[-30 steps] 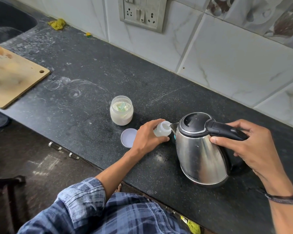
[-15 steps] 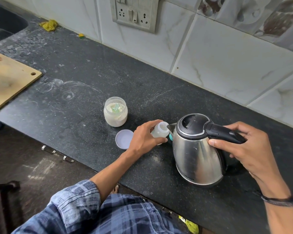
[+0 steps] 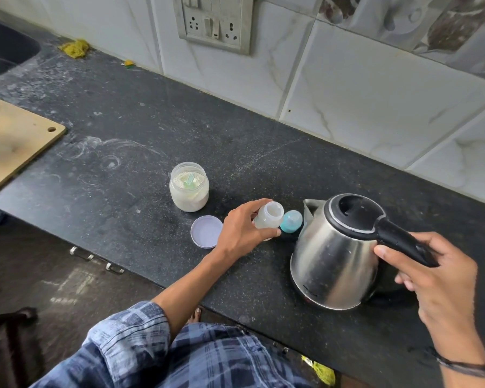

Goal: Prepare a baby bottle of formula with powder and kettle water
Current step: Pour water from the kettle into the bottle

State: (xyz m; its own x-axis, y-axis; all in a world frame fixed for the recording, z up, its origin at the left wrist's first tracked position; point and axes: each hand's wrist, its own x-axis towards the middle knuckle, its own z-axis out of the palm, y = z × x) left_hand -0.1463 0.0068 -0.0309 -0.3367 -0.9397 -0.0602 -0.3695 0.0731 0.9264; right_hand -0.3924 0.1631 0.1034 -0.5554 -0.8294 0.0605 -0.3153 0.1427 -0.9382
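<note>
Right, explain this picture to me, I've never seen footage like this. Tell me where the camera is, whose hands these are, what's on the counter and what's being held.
There is no machine here: a person works with bare hands, and the camera sits on their head, looking forward and down. The left hand holds an open baby bottle on the counter. The right hand grips the black handle of a steel kettle, its spout turned toward the bottle. Beside the bottle sits a teal teat cap. Further left stand an open jar of powder with a scoop inside and its loose lid. A wooden cutting board lies at the far left.
</note>
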